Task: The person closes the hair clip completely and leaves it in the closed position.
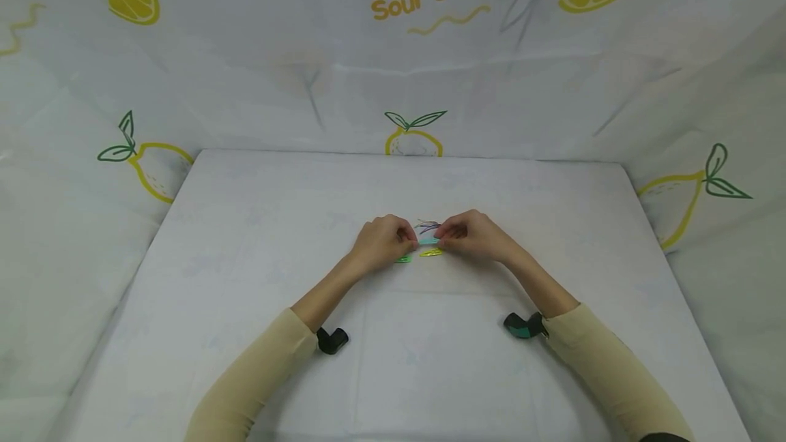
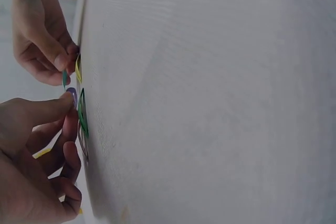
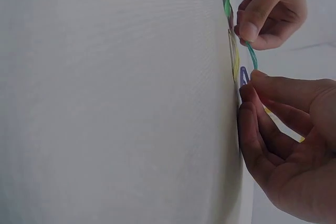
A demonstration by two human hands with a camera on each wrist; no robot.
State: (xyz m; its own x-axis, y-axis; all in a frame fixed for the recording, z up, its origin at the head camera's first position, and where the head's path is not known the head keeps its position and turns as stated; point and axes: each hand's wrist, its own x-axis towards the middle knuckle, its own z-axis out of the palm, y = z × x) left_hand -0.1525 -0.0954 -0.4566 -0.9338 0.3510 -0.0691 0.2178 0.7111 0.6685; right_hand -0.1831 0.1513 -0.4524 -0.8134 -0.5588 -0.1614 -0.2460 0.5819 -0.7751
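A teal snap hair clip [image 1: 428, 241] spans the small gap between the two hands, above the white table. My left hand [image 1: 382, 243] pinches one end between thumb and fingertips. The other end is pinched by my right hand [image 1: 474, 234]; the right wrist view shows the clip [image 3: 252, 56] stretching from one hand's fingertips to the other's. Just below the hands lie a yellow hair clip [image 1: 431, 252] and a green one [image 1: 403, 259], the green partly hidden by the left hand. A purple clip [image 3: 243, 74] appears close to the right fingertips; whether they touch cannot be told.
Behind the hands lies a small cluster of thin, dark and coloured pieces [image 1: 428, 226], too small to make out. A white sheet with lemon prints [image 1: 414, 143] hangs around the table [image 1: 430, 374]. Dark wrist devices [image 1: 332, 341] sit beside both cuffs.
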